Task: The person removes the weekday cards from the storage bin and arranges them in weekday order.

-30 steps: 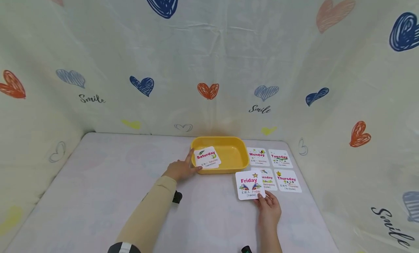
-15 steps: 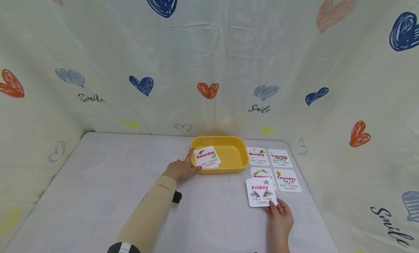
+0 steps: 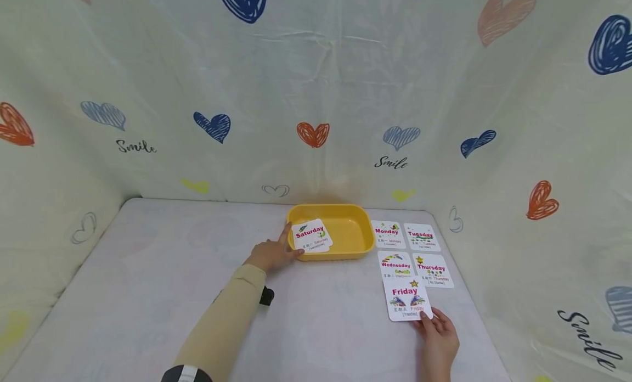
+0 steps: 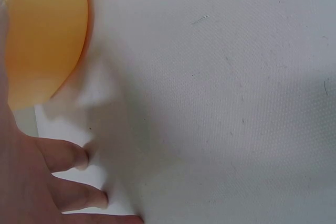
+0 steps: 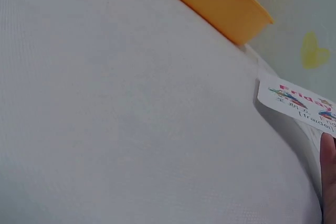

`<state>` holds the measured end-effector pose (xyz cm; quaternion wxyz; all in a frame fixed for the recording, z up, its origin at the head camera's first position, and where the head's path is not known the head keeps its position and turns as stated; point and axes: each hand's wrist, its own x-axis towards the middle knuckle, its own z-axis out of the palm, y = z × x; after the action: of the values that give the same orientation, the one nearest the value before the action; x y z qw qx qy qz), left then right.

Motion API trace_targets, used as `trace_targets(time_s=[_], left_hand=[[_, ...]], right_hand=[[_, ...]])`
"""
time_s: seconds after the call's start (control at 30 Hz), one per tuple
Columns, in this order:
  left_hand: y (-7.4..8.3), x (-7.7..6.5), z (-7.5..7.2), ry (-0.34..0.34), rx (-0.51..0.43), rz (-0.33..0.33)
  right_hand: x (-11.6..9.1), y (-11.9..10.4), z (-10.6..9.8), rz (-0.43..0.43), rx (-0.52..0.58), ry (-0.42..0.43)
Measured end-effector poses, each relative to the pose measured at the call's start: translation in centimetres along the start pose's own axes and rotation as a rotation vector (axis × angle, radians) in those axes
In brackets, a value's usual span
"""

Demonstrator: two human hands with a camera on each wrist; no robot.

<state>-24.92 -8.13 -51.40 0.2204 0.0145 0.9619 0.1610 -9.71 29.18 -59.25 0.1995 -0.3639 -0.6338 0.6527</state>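
Note:
My right hand [image 3: 439, 338] pinches the lower right corner of a white Friday card [image 3: 408, 299], thumb on top. That card's upper edge overlaps the bottom of the Wednesday card [image 3: 395, 265]; in the right wrist view the Friday card [image 5: 296, 107] is tilted, with a shadow beneath it. My left hand [image 3: 271, 256] touches the left end of a yellow tray [image 3: 353, 245], its thumb and a finger spread along the side. The left wrist view shows its other fingers [image 4: 73, 195] stretched out over the table. A Saturday card [image 3: 311, 234] lies in the tray atop another card.
To the tray's right lie the Monday card [image 3: 388, 235], the Tuesday card [image 3: 422, 237] and, lower, the Thursday card [image 3: 433, 270]. A heart-printed curtain [image 3: 345, 85] hangs behind the white table [image 3: 148, 294] and along both sides.
My right hand has moved right and toward the near edge with the Friday card, uncovering most of the Wednesday card. My left hand has stayed at the tray.

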Motion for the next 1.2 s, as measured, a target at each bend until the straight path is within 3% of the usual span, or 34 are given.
trace_targets(time_s=[0.47, 0.73, 1.2], left_hand=[[0.0, 0.1, -0.1, -0.006, -0.018, 0.007], [-0.2, 0.1, -0.1, -0.005, -0.018, 0.013], [0.1, -0.3, -0.3, -0.007, -0.024, 0.008]], right_hand=[[-0.3, 0.1, -1.1, 0.003, -0.210, 0.044], [-0.4, 0.1, -1.1, -0.067, -0.435, 0.106], [0.2, 0.1, -2.1, -0.138, -0.634, 0.060]])
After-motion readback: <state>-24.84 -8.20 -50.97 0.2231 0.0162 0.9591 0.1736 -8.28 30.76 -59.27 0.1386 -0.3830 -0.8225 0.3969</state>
